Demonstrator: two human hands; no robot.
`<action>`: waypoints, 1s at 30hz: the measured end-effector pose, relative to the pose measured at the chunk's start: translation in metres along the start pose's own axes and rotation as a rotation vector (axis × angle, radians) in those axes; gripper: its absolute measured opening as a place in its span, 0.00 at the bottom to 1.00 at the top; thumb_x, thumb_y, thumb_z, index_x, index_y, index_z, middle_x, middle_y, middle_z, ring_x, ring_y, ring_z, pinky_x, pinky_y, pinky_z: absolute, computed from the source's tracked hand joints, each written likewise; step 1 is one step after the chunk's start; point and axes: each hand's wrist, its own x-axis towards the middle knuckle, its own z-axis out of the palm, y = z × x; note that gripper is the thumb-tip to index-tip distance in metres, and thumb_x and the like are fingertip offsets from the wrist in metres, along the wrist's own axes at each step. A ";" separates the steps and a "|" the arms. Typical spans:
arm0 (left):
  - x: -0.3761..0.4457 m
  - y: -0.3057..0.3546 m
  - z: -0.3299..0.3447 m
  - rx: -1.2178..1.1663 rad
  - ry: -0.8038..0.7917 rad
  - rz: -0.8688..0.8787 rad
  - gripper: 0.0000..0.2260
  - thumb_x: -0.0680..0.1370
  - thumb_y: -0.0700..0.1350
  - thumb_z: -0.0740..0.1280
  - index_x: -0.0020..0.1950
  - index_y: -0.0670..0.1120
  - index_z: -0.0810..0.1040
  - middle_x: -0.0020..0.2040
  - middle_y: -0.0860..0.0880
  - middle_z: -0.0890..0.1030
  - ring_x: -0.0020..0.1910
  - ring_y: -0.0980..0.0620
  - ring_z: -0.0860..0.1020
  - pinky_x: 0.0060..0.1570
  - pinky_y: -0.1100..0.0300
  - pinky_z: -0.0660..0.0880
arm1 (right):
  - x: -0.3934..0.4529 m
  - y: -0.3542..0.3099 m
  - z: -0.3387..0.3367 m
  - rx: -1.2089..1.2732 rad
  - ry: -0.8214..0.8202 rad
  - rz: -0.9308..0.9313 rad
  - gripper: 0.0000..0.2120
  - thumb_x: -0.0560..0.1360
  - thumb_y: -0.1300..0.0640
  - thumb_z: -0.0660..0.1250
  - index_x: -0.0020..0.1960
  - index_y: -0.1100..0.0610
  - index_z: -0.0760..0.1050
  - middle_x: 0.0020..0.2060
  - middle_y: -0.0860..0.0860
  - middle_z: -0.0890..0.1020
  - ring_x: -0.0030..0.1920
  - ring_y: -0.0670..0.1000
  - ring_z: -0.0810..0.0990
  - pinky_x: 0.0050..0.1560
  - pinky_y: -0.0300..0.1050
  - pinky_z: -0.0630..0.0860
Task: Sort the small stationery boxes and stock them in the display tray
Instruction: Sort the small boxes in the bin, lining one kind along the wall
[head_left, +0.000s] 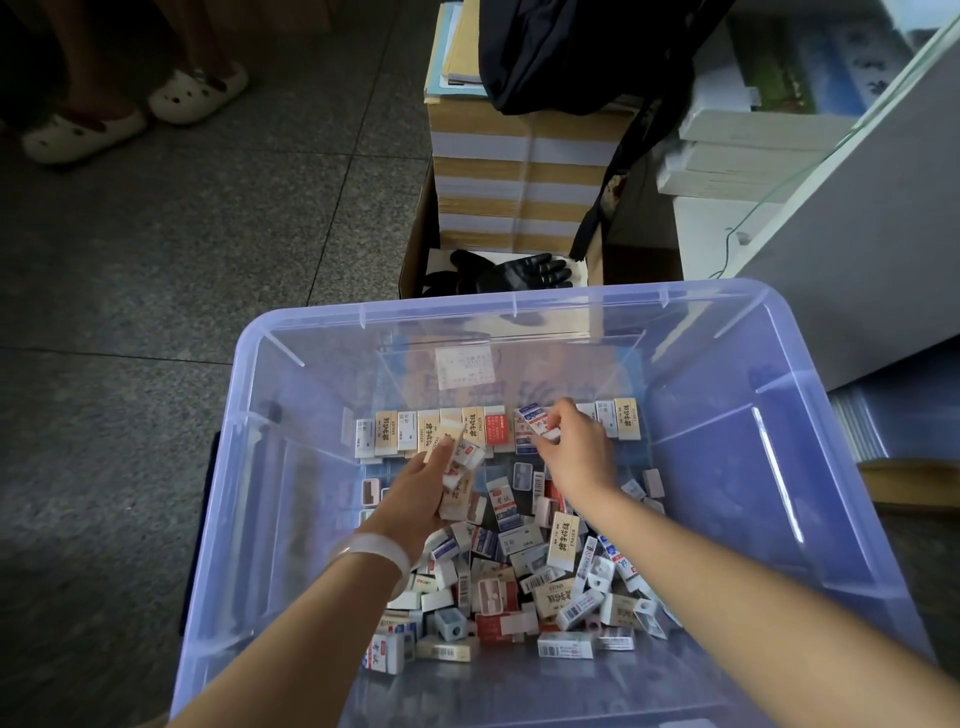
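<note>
In the bin (291, 332), two hands hold boxes: left hand (421, 493), right hand (574, 447).

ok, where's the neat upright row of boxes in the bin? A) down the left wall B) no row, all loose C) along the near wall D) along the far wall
D: the upright row of boxes stands along the far wall of the bin, with the loose pile nearer the person.

Two bare forearms enter from the lower edge of the frame, no sleeves in view. Left hand (423, 486): a pale, translucent white bangle (375, 552) circles the wrist, smooth and glossy. Right hand (574, 449): no ring, watch or band seen. Fingernails too small to judge.
</note>
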 end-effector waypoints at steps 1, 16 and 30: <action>-0.001 0.000 0.000 -0.006 -0.007 0.001 0.17 0.80 0.54 0.59 0.63 0.44 0.74 0.47 0.44 0.79 0.40 0.49 0.79 0.37 0.57 0.76 | 0.000 -0.003 0.002 -0.007 0.030 0.024 0.10 0.74 0.57 0.69 0.51 0.59 0.71 0.46 0.54 0.79 0.43 0.53 0.76 0.38 0.43 0.70; -0.005 0.005 0.001 -0.011 -0.009 0.063 0.14 0.79 0.54 0.62 0.55 0.45 0.77 0.44 0.45 0.82 0.40 0.49 0.80 0.42 0.55 0.78 | -0.006 -0.023 -0.010 -0.108 -0.273 -0.165 0.20 0.80 0.53 0.56 0.72 0.52 0.65 0.69 0.52 0.64 0.67 0.54 0.64 0.65 0.49 0.65; -0.014 0.023 0.019 0.365 -0.084 0.169 0.12 0.79 0.54 0.62 0.50 0.47 0.77 0.44 0.42 0.81 0.43 0.44 0.77 0.40 0.51 0.71 | -0.018 -0.035 -0.033 1.046 -0.450 0.443 0.06 0.76 0.63 0.65 0.53 0.61 0.76 0.42 0.53 0.78 0.37 0.45 0.74 0.37 0.36 0.75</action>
